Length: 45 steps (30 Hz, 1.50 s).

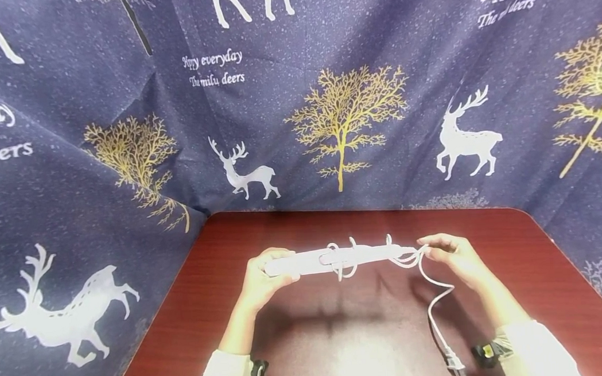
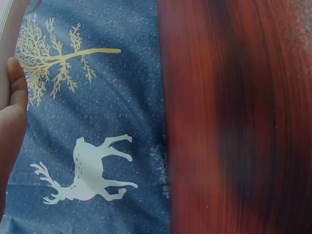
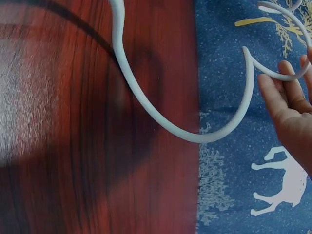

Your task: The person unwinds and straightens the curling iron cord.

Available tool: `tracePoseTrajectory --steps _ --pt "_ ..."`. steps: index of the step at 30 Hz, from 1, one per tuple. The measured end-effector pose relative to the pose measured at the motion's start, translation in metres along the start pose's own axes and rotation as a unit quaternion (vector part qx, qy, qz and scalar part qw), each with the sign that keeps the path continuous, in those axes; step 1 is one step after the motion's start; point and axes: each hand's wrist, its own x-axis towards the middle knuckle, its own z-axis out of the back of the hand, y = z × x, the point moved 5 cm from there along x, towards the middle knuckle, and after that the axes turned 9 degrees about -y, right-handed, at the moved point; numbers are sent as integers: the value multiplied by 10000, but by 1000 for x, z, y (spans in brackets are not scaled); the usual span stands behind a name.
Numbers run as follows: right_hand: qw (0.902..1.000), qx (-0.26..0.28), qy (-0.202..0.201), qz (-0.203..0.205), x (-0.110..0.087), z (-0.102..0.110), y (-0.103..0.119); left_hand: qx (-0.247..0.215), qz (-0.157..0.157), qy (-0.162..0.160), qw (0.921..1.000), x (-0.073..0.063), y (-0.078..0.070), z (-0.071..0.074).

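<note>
Above the red wood-grained tabletop point(image 1: 262, 228), between its side edges, your left hand point(image 1: 260, 275) is clasping a long white bar point(image 1: 305, 263); your right hand point(image 1: 458, 260) is holding a thin white cord point(image 3: 202, 138).

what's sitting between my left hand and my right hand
The head view shows most of the white bar there, with white cord looped around it.

We see a white bar point(image 1: 308, 262) in smooth plastic, its cord point(image 3: 185, 133) smooth and fairly matt, a glossy, wood-grained tabletop point(image 1: 262, 230) throwing back light, and a creased, matt cloth backdrop point(image 1: 270, 103).
</note>
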Motion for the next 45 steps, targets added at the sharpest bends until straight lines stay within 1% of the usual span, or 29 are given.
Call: tracePoseTrajectory --steps 3,8,13,16,20,23,26,27,32,34,36,38,42,45 --pt "9996 226 121 83 -1 2 5 26 2 1 10000 0 0 -1" --pt "9964 780 280 184 1 3 20 88 9 27 10000 -1 0 -2" --pt "9951 876 402 241 5 1 32 98 -1 26 9999 -1 -2 -2" --pt "9934 1018 454 262 5 -1 33 99 -8 61 9999 -1 -3 -3" --pt "9861 1517 617 276 5 -6 28 106 -18 171 9998 0 -4 -4" --pt "9850 1517 781 244 14 -17 25 121 -41 236 9996 1 -5 -4" --pt "9871 1155 1083 227 27 -32 28 133 -44 304 9994 1 -5 -3" --pt "9858 1093 1251 225 30 -37 30 147 -25 326 9994 1 -5 -3" --pt "9700 836 2277 175 40 -63 42 159 103 412 9990 2 -5 -5" --pt "9626 667 2611 288 41 -73 45 165 107 404 9990 2 -5 -5" --pt "9568 480 2833 444 41 -82 46 163 83 395 9991 2 -5 -4" --pt "9500 430 3040 566 40 -89 46 139 27 391 9991 2 -5 -3" --pt "9368 514 3419 535 37 -99 43 102 -94 406 9991 2 -6 -2" --pt "9330 364 3513 693 35 -102 41 71 -173 401 9990 2 -7 -2"
